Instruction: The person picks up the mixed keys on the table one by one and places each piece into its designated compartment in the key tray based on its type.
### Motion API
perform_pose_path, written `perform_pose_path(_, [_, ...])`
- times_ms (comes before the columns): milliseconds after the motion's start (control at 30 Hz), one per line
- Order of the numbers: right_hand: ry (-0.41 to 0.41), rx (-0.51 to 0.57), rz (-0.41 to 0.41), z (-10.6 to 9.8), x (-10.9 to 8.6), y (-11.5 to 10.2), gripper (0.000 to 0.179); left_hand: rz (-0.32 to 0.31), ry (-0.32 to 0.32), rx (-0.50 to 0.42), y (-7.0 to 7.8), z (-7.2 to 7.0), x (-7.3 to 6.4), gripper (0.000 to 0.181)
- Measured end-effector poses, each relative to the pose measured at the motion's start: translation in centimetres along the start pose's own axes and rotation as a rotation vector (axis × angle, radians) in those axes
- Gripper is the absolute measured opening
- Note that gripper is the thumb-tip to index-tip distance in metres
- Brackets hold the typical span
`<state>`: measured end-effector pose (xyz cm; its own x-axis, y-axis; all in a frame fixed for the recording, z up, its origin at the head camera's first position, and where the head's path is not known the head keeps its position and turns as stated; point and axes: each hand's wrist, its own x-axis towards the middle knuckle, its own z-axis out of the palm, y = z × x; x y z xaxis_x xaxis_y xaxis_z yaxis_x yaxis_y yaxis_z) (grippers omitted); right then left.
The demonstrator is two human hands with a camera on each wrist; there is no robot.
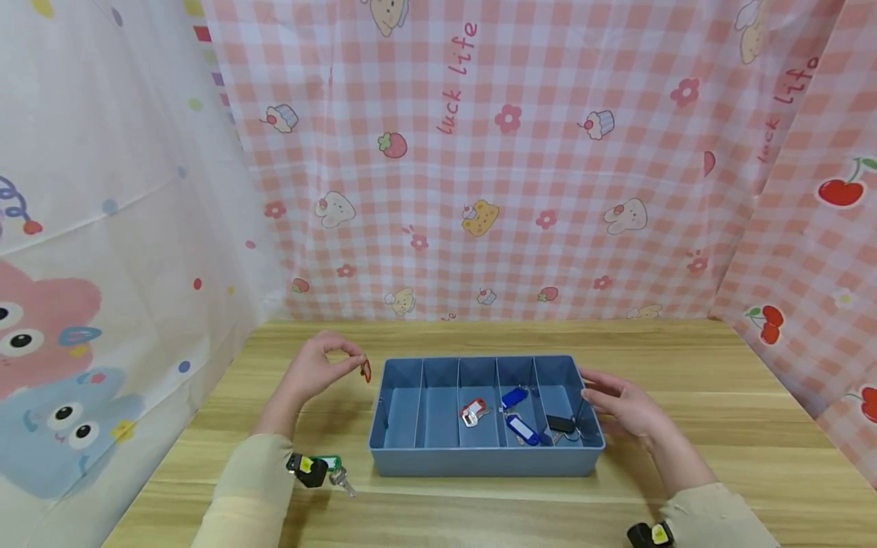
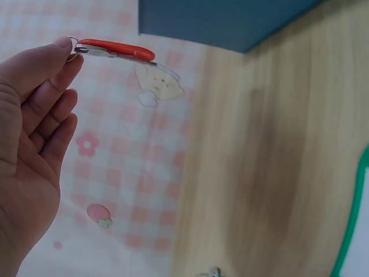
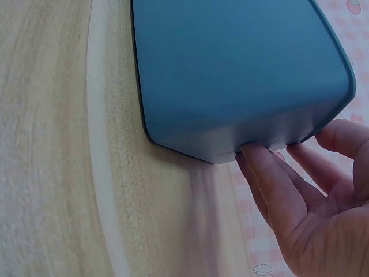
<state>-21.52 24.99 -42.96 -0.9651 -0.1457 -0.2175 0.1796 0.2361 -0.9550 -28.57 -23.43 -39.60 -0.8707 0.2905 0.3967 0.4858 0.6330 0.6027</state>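
Between thumb and index finger, my left hand pinches the ring of a red-tagged key. It hangs in the air just left of the blue-grey divided box. My right hand touches the outside of the box's right end with fairly straight fingers, the thumb by the rim. Inside the middle compartment lies another red key tag with its key. One compartment to the right holds two blue key tags, an upper one and a lower one. The rightmost compartment contains a black key tag.
A green-tagged key lies on the wooden table by the left wrist, left of the box's front corner; the wrist camera partly covers it. A checked pink cloth hangs behind the table, with more printed cloth on both sides.
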Motion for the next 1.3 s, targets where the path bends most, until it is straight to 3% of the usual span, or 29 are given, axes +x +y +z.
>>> perform_pose_path(300, [0.001,0.007,0.001,0.0,0.0,0.1,0.06,0.109,0.057,0.048,2.5,0.1,0.8,0.004])
perform_pose_path(500, [0.004,0.002,0.007,0.0,0.0,0.0,0.059,0.108,0.077,0.034,4.6,0.2,1.2,0.005])
perform_pose_path(1000, [0.0,-0.002,0.009,0.0,0.0,0.0,0.059,0.143,0.041,-0.034,8.8,0.8,1.5,0.006])
perform_pose_path(1300, [0.002,-0.008,0.017,0.0,-0.1,-0.2,0.059,0.261,0.028,-0.049,10.3,1.6,2.1,0.004])
